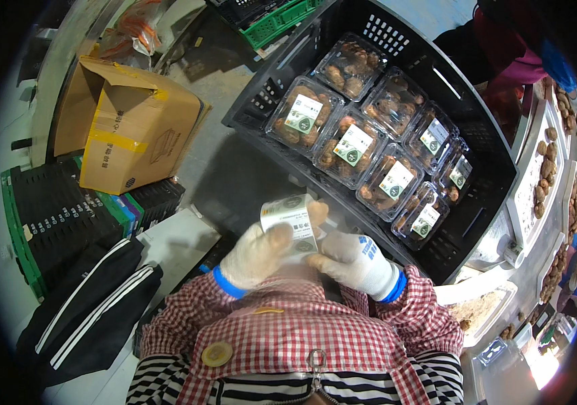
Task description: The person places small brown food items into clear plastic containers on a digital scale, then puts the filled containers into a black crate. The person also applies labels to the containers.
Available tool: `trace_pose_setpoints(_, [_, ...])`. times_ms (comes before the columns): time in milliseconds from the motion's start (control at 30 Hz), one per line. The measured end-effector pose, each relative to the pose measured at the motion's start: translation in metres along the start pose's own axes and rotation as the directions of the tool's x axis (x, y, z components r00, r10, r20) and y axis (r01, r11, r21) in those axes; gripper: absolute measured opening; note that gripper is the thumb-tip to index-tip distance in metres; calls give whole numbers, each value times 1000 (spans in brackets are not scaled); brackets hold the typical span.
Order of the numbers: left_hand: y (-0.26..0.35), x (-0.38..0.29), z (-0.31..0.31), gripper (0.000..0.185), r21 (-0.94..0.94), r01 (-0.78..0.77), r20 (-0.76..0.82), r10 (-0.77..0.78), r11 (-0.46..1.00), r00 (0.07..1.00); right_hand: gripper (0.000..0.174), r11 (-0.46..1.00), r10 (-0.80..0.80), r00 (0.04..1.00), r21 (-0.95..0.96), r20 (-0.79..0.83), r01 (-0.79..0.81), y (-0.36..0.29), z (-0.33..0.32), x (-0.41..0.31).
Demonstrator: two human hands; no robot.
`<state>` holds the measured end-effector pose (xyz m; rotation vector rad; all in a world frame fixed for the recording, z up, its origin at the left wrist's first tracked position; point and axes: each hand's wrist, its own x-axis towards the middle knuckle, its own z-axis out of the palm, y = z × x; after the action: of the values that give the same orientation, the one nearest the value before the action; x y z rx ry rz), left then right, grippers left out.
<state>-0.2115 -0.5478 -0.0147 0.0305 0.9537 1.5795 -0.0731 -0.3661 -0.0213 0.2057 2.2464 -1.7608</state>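
Observation:
My left hand [257, 255], in a white knit glove with a blue cuff, holds a strip of printed labels [288, 223] in front of my chest. My right hand [351, 260], gloved alike, is at the strip's right side; its fingertips are close together, and whether they pinch the backing I cannot tell. Just beyond the hands stands a large black plastic crate [480, 202]. Clear clamshell packs of brown tubers lie in it in rows. Several bear a label, such as the pack at the near left [304, 115]; the pack at the far end [351, 66] shows none.
An open cardboard box [136, 136] rests on stacked black and green crates [60, 223] at the left, with a dark striped garment [96, 309] nearby. Trays of tubers [541, 177] stand on a table at the right. A person [506, 50] is at the upper right.

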Motion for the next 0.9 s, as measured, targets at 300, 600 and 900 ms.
trace_pose_setpoints(300, [15,5,15,49,-56,205,-189,-212,977,959,48,866,-370,830,-479,-418,145,-20,-4,-11])
trace_pose_setpoints(600, [-15,14,8,43,357,194,-207,-125,914,970,41,750,-470,831,-632,-299,196,-12,-10,10])
trace_pose_setpoints(900, [-4,35,-2,42,-448,118,-450,-338,886,827,20,896,-419,779,-73,-467,438,-3,-66,4])
